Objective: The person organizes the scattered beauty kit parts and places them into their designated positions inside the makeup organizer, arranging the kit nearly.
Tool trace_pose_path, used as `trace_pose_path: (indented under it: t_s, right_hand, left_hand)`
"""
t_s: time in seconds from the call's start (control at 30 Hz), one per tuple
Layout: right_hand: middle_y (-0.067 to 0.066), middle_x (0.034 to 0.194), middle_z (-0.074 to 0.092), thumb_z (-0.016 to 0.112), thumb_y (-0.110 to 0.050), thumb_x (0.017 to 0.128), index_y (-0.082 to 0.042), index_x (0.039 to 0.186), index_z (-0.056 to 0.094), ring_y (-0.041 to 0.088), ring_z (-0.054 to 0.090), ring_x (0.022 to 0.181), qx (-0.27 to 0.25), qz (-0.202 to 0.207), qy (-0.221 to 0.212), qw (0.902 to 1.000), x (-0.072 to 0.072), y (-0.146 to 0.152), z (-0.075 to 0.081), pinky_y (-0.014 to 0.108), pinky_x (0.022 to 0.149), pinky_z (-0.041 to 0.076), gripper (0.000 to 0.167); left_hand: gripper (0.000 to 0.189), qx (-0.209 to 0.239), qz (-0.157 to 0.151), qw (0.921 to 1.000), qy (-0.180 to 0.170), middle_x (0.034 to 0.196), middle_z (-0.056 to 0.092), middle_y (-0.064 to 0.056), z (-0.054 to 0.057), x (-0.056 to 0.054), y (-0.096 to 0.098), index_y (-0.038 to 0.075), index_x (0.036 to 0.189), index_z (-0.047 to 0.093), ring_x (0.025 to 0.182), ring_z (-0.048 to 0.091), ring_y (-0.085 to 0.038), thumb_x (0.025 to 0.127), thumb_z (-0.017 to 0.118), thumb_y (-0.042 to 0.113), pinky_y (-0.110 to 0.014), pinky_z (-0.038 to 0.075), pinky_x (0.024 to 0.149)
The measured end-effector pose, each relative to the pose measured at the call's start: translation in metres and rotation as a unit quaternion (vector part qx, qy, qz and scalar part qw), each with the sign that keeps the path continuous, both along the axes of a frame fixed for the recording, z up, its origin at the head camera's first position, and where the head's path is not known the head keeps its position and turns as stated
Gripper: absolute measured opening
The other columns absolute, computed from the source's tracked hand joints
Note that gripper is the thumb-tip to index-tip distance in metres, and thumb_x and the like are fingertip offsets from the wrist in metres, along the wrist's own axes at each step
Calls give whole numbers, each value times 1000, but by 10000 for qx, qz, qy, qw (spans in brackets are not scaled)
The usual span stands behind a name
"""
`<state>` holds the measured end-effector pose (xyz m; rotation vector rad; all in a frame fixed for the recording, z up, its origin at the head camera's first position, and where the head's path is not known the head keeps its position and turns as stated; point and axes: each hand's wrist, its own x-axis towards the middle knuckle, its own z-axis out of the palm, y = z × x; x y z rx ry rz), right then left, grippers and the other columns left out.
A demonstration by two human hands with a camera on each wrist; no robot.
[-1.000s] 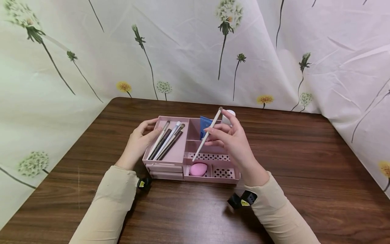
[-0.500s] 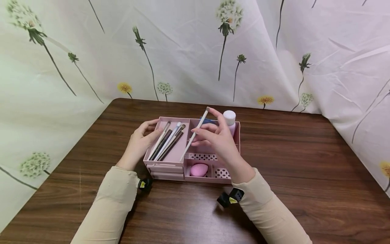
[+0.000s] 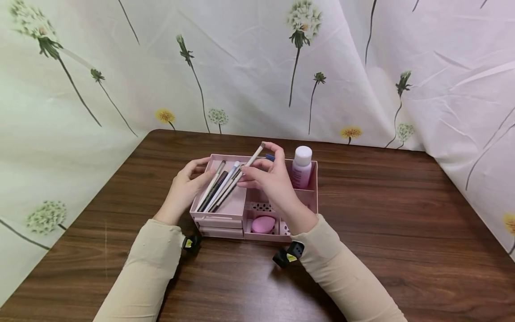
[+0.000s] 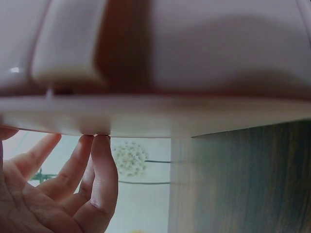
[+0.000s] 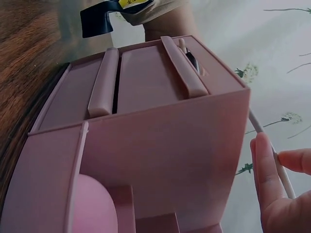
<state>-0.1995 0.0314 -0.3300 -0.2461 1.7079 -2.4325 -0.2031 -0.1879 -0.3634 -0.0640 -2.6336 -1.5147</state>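
A pink makeup organizer (image 3: 225, 219) sits on the table. My left hand (image 3: 181, 190) holds its left side, thumb over the rim; in the left wrist view the fingertips (image 4: 99, 145) touch the outer wall. My right hand (image 3: 275, 183) pinches a thin white makeup brush (image 3: 254, 154), tilted above the top tray, tip end up. The brush's lower end overlaps several brushes and pencils (image 3: 215, 190) lying in that tray; I cannot tell whether it touches them. In the right wrist view, the pinched brush (image 5: 284, 179) shows beyond the organizer's wall.
A bottle with a white cap (image 3: 302, 167) stands in the back right compartment. A pink makeup sponge (image 3: 263, 224) lies in a front compartment. Behind my right fingers a bit of a blue packet (image 3: 270, 157) shows. A floral cloth (image 3: 249, 67) hangs behind the wooden table (image 3: 386, 214).
My right hand has moved left with the white brush, from over the right compartments to above the brush tray. The bottle has come into view. My left hand has stayed in place.
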Motion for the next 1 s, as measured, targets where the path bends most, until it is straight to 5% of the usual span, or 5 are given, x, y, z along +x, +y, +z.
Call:
trace_pose_path:
  t_s: [0.43, 1.0]
  right_hand:
    - [6, 86, 62, 62, 8, 92, -14, 144, 21, 18, 68, 65, 383, 274, -406, 9981, -5, -22, -5, 36, 67, 60, 70]
    - [8, 89, 62, 66, 5, 90, -15, 144, 33, 14, 68, 65, 1118, 326, -121, 9931, -7, -27, -7, 33, 68, 60, 66]
  left_hand:
    - [51, 34, -29, 10000, 55, 130, 58, -25, -1, 0, 0, 10, 144, 50, 118, 57, -36, 99, 59, 34, -43, 44, 96]
    - [51, -5, 5, 10000, 60, 130, 59, -25, 0, 1, 0, 10, 144, 50, 118, 58, -35, 99, 58, 33, -40, 45, 94]
